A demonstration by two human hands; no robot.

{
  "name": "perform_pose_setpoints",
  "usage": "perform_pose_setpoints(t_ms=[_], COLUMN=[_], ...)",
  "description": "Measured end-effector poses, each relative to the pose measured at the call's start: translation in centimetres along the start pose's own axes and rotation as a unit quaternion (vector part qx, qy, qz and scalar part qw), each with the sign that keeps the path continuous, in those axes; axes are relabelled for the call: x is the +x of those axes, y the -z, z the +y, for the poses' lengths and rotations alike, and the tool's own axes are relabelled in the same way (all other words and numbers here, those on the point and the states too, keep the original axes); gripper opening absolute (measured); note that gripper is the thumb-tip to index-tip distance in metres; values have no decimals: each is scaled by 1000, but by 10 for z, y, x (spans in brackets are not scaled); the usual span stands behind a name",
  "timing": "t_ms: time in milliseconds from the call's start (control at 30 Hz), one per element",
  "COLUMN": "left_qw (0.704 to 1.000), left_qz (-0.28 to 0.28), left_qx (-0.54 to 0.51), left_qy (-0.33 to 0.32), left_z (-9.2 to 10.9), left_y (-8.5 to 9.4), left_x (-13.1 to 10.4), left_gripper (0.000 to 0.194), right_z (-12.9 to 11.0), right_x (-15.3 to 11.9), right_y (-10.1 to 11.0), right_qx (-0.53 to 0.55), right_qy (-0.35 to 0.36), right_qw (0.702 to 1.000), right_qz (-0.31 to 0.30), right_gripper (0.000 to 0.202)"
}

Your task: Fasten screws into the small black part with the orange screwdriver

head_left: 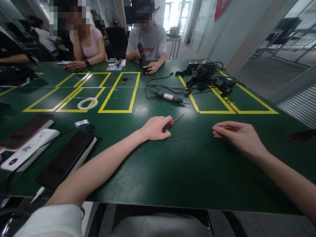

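Resting on the green table, my left hand (156,128) is closed on a small screwdriver (168,126) with a black and orange handle. Its thin metal shaft points away and to the right. My right hand (234,133) hovers over the table to the right, thumb and fingers pinched together; whatever they hold, if anything, is too small to make out. Beyond my left hand lies a black and silver electric screwdriver (170,97) with a cable. A few tiny dark pieces (172,108), possibly screws, lie near it.
Phones (66,158) and white power banks (29,149) lie at the left. A white tape roll (87,103) sits among yellow tape outlines. Tangled black cables (207,74) are piled at the back right. Across the table, one person (148,42) holds a power tool; another person (89,42) sits beside them.
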State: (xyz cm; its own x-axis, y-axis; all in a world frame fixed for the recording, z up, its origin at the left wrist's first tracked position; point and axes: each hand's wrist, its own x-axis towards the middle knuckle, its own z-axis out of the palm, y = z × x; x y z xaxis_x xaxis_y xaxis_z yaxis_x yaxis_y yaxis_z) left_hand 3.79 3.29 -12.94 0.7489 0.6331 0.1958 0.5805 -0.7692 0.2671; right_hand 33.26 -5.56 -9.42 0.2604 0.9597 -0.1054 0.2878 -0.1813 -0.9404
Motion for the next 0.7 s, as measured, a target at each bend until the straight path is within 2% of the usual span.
perform_pose_setpoints(t_ms=[167, 267, 333, 433, 533, 600, 700], left_qw=[1000, 1000, 1000, 1000, 1000, 1000, 1000], left_qz=[1, 1, 0, -2, -5, -8, -7], left_qx=[1, 4, 5, 8, 9, 9, 11], left_qy=[-1, -1, 0, 4, 5, 5, 6], left_z=[-1, -1, 0, 1, 1, 1, 2], left_y=[0, -1, -1, -1, -1, -1, -1], left_x=[0, 0, 0, 0, 0, 0, 0], left_gripper=[31, 30, 30, 30, 31, 31, 30], right_z=[1, 3, 3, 3, 9, 17, 33], right_x=[-2, -3, -4, -2, 3, 8, 7], right_y=[8, 11, 12, 16, 26, 38, 68], right_qx=[0, -4, -26, -62, -98, -137, -225], right_qy=[-30, 5, 43, 74, 47, 67, 128], right_qw=[999, 999, 998, 995, 988, 972, 930], right_qz=[-42, -53, -35, 29, 113, 181, 263], right_gripper=[54, 52, 49, 45, 42, 40, 30])
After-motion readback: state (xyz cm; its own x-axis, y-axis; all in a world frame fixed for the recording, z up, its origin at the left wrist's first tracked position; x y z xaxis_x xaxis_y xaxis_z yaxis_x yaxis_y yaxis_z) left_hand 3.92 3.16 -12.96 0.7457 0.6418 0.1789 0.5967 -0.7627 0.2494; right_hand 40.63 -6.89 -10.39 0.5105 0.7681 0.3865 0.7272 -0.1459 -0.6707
